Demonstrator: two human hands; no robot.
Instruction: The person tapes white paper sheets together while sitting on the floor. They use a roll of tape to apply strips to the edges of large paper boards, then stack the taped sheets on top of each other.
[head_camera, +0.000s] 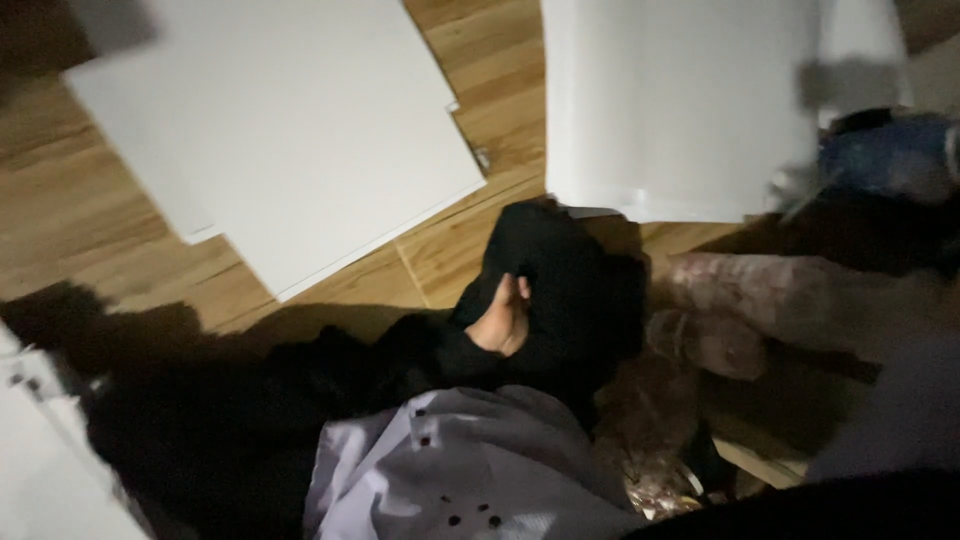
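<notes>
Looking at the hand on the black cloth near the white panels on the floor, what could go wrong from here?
1. The flat white panels lie loose on the wooden floor; someone could step on them and slip.
2. The scene is dark, and small metal fittings at a panel's edge could catch the black cloth that the hand grips.
3. The other hand is out of view, so the grip may be weak.

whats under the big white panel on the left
The white panel lies flat on the wood floor, with another white board edge poking out beneath. Anything else under it is covered.
</notes>
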